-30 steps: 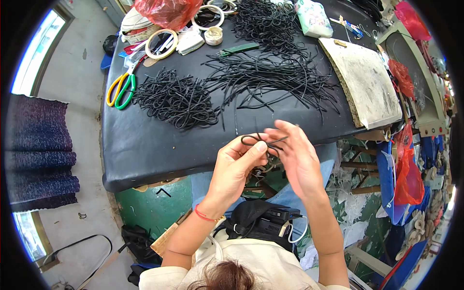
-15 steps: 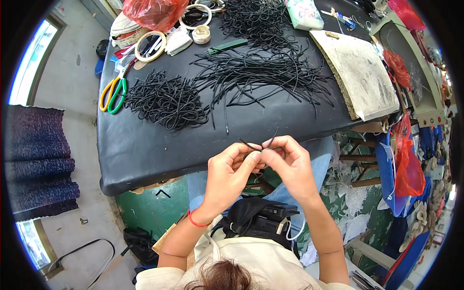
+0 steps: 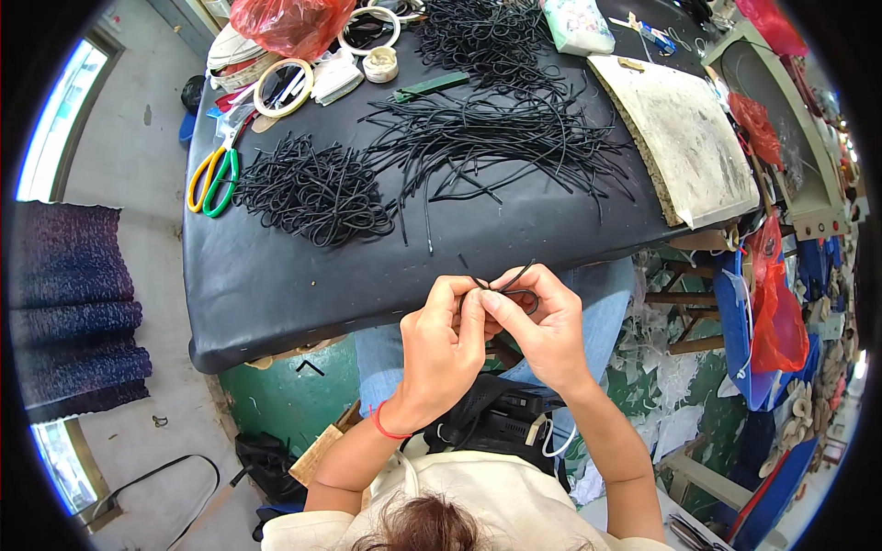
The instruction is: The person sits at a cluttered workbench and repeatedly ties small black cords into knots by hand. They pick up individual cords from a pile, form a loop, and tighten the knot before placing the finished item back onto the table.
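Note:
My left hand (image 3: 450,326) and my right hand (image 3: 537,321) meet just off the table's front edge, fingertips pressed together. Between them they pinch a thin black cord (image 3: 525,296), its two ends sticking up and a loop bulging out beside the right fingers. The crossing point of the cord is mostly hidden by thumbs and fingers. Beyond my hands, a heap of looped black cords (image 3: 317,193) lies on the left of the table, and a spread of straight black cords (image 3: 496,147) lies in the middle. Another pile of black cords (image 3: 487,41) is behind them.
The black padded table (image 3: 276,294) ends just before my lap. Scissors with yellow and green handles (image 3: 213,179) lie at its left edge, near tape rolls (image 3: 285,87). A green strip (image 3: 432,86) rests behind the cords; a stained pale board (image 3: 680,138) covers the right side.
My left hand has turned more upright and shifted slightly right, my right hand slightly left. The cord's ends now stand at different angles between my fingers.

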`<state>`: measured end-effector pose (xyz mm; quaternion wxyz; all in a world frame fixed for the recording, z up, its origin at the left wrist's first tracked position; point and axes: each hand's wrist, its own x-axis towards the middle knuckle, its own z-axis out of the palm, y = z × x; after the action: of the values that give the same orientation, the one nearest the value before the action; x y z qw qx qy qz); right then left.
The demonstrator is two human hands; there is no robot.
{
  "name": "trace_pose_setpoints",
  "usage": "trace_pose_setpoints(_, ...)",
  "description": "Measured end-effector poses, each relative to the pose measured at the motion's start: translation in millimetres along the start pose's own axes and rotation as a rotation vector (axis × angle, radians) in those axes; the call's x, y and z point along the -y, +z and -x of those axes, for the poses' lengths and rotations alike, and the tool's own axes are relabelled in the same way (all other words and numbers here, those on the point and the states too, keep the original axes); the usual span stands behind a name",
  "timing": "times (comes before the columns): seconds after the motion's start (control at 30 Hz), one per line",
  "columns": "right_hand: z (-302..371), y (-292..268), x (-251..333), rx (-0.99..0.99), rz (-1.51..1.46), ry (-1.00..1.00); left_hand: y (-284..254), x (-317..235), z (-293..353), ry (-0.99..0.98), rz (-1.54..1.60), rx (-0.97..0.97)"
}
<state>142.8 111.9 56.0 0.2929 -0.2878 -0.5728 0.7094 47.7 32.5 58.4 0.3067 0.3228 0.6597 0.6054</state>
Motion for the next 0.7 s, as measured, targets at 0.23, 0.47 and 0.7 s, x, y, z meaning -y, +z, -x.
trace_pose_setpoints(0.23, -2, 2, -4, 0.010, 0.036, 0.013, -2, 2, -1, -0.065, 0.048, 0.009)
trace_pose_setpoints(0.47, -8, -5, 2, 0.025, -0.004, 0.171, -19, 7, -11, -0.307, 0.325, 0.174)
trace_pose_setpoints(0.7, -12, -13, 1, 0.049, -0.225, 0.328, -39, 0, -20, -0.424, 0.421, 0.245)
